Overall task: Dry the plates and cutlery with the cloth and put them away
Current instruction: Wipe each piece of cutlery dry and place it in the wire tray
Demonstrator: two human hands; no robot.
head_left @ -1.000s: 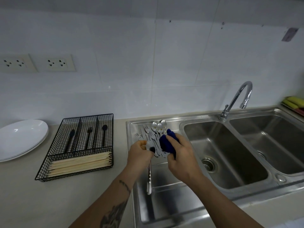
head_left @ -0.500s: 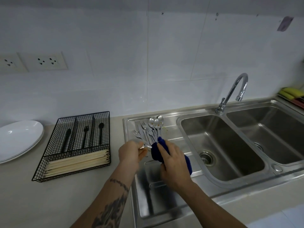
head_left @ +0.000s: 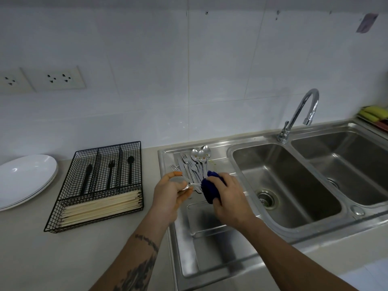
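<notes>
Three spoons (head_left: 200, 154) on drainboard (head_left: 210, 248); two stacked plates (head_left: 23, 179).

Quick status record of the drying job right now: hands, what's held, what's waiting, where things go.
left hand: grips a spoon by its bowl
right hand: wraps blue cloth around the spoon's handle
waiting: forks and spoons piled on the drainboard
destination: black wire tray on the counter, chopsticks in its front compartment
plates: white, stacked at far left
</notes>
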